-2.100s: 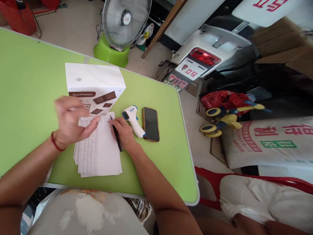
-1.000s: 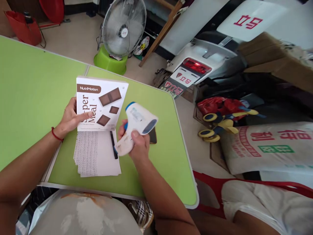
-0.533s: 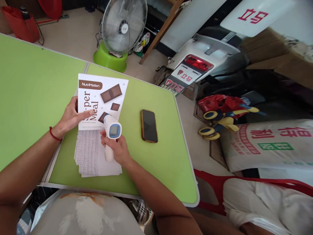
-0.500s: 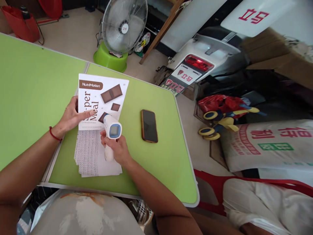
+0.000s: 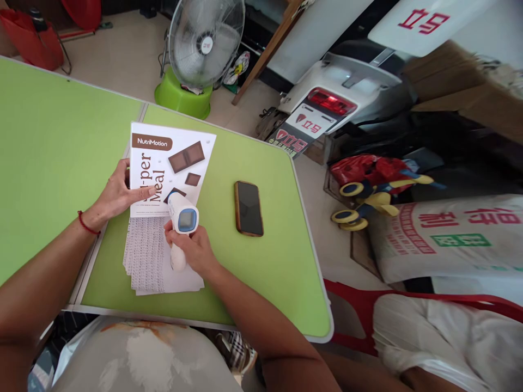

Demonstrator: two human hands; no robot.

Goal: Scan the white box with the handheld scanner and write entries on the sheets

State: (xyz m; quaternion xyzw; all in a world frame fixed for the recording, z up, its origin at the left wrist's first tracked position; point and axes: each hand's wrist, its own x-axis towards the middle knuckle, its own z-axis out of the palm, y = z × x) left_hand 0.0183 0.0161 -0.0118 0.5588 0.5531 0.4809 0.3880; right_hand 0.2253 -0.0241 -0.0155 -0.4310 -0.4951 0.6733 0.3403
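My left hand grips the left side of a white box printed "NutriMotion" with chocolate pieces, its thumb across the front and its other fingers mostly hidden behind. In my right hand is a white infrared thermometer with a blue-rimmed screen, my fingers wrapped round its handle. The thermometer's head points at the lower part of the box's front. Below the box, a stack of printed paper sheets lies on the green table, partly covered by the thermometer and my right hand.
A dark phone in a brown case lies right of the box. Beyond the table, a fan stands on a green stool. To the right are a white scooter, a full sack and a person on a red chair.
The thermometer in my right hand has shifted slightly left and tilted a little. My left hand and the box stay almost in place.
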